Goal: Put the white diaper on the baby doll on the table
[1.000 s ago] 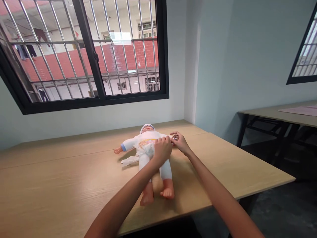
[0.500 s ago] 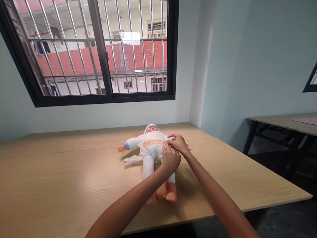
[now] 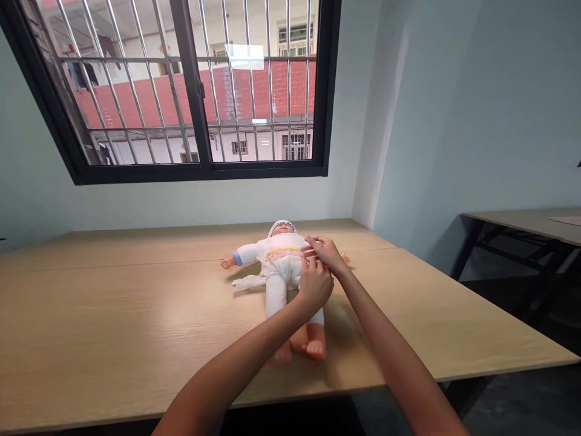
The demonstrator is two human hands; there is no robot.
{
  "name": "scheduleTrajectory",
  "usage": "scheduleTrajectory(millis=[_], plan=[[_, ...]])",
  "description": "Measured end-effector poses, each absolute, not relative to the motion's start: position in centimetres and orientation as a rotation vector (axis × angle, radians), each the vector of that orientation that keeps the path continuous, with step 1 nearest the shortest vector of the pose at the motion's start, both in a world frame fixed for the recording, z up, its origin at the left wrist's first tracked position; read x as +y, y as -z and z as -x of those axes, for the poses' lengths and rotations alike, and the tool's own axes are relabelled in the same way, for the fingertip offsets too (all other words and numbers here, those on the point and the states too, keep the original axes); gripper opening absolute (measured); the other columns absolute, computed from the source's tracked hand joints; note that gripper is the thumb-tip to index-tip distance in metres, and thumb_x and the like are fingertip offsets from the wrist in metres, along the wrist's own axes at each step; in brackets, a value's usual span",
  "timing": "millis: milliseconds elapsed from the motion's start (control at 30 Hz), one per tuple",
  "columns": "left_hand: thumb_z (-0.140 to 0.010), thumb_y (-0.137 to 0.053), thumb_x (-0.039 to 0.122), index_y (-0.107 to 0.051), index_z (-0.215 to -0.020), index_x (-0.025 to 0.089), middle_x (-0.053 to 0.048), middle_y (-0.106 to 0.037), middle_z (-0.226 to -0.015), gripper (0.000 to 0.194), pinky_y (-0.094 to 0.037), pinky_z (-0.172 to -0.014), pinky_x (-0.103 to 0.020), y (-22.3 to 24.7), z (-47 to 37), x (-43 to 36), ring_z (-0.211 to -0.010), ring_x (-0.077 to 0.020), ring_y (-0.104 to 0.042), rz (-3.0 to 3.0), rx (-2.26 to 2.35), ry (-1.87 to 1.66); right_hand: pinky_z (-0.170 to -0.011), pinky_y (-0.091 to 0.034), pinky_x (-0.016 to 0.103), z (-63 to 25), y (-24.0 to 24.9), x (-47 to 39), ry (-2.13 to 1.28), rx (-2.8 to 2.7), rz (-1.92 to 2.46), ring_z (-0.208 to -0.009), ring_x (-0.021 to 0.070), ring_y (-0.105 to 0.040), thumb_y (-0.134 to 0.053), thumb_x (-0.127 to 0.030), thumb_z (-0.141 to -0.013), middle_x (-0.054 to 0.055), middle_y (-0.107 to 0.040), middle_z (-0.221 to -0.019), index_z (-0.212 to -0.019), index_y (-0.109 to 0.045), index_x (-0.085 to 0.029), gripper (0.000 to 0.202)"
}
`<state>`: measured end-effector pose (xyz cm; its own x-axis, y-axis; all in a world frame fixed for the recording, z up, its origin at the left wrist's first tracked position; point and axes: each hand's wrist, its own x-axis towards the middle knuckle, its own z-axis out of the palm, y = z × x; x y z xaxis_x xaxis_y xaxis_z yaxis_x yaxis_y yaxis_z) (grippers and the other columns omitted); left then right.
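Observation:
A baby doll [image 3: 276,292] in white clothes and a cap lies on its back on the wooden table, feet toward me. Round its hips is a white diaper [image 3: 285,266] with a coloured waistband. A loose white strip [image 3: 249,282] sticks out at the doll's hip on the left side of the view. My left hand [image 3: 316,283] is closed at the diaper's right edge, fingers bent against it. Just above and beyond it, my right hand [image 3: 324,251] has its fingers bent together at the waistband's right end. What the fingertips pinch is too small to make out.
The wooden table [image 3: 136,327] runs back to the wall under a barred window [image 3: 204,172]. A second table [image 3: 526,221] with dark legs stands at the right, beyond this table's slanting right edge.
The whole view has shifted slightly, so the doll appears a little higher and further right. Both hands stay at the diaper's right side, with small finger movements.

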<state>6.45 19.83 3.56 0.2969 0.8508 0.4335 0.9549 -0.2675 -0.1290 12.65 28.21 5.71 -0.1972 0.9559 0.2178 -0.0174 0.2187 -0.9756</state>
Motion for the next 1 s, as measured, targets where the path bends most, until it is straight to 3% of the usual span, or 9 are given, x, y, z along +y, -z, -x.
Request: scheduleTrajectory(millis=[167,333,500,700,833,1000], plan=[[-0.092,-0.044,0.032,-0.061,-0.121,0.009,-0.020,-0.056,-0.131,0.040,-0.025,-0.113,-0.056,-3.3,-6.0,19.3,-0.133,-0.0391,-0.040,2.159,-1.586,0.440,-0.054,-0.054,0.023,-14.3,-5.4,29.3,-1.170,-1.253,0.922,-0.058,0.0152,-0.067,-0.055,-0.033,-0.093,0.006,-0.069,-0.073,-0.091,-0.059,-0.018,0.016],[-0.091,-0.047,0.045,-0.052,-0.134,0.013,-0.018,-0.049,-0.142,0.054,-0.023,-0.113,-0.060,-3.2,-5.6,18.9,-0.136,-0.0448,-0.036,2.124,-1.716,0.456,-0.047,-0.048,0.021,-14.7,-3.8,30.1,-1.062,-1.102,0.988,-0.048,0.0131,-0.060,-0.049,-0.030,-0.092,0.001,-0.061,-0.061,-0.084,-0.057,-0.019,0.016],[-0.091,-0.044,0.048,-0.051,-0.136,0.017,-0.016,-0.048,-0.144,0.055,-0.024,-0.112,-0.060,-3.0,-5.3,19.0,-0.138,-0.0460,-0.032,2.142,-1.737,0.477,-0.049,-0.047,0.026,-14.9,-0.3,30.7,-0.830,-1.179,1.133,-0.048,0.0170,-0.057,-0.050,-0.039,-0.086,0.001,-0.059,-0.054,-0.075,-0.054,-0.021,0.021],[-0.089,-0.044,0.053,-0.050,-0.138,0.021,-0.015,-0.052,-0.139,0.059,-0.024,-0.111,-0.062,-2.7,-4.2,19.9,-0.137,-0.0482,-0.033,2.195,-1.634,0.498,-0.041,-0.036,0.028,-14.9,2.0,30.8,-0.775,-1.240,1.201,-0.040,0.0163,-0.048,-0.047,-0.043,-0.083,0.001,-0.058,-0.054,-0.071,-0.051,-0.021,0.025],[-0.089,-0.043,0.055,-0.047,-0.141,0.024,-0.014,-0.055,-0.134,0.061,-0.030,-0.107,-0.062,-2.8,-3.5,20.3,-0.136,-0.0467,-0.035,2.261,-1.553,0.473,-0.043,-0.034,0.028,-14.8,2.2,31.1,-0.712,-1.283,1.213,-0.043,0.0167,-0.048,-0.050,-0.044,-0.082,0.001,-0.054,-0.051,-0.067,-0.051,-0.021,0.027],[-0.090,-0.043,0.057,-0.048,-0.141,0.023,-0.012,-0.057,-0.134,0.061,-0.027,-0.110,-0.061,-3.0,-2.9,20.6,-0.133,-0.0388,-0.041,2.324,-1.478,0.425,-0.045,-0.038,0.028,-14.9,2.8,31.7,-0.699,-1.328,1.213,-0.046,0.0177,-0.051,-0.048,-0.045,-0.082,0.002,-0.057,-0.053,-0.069,-0.053,-0.021,0.028]])
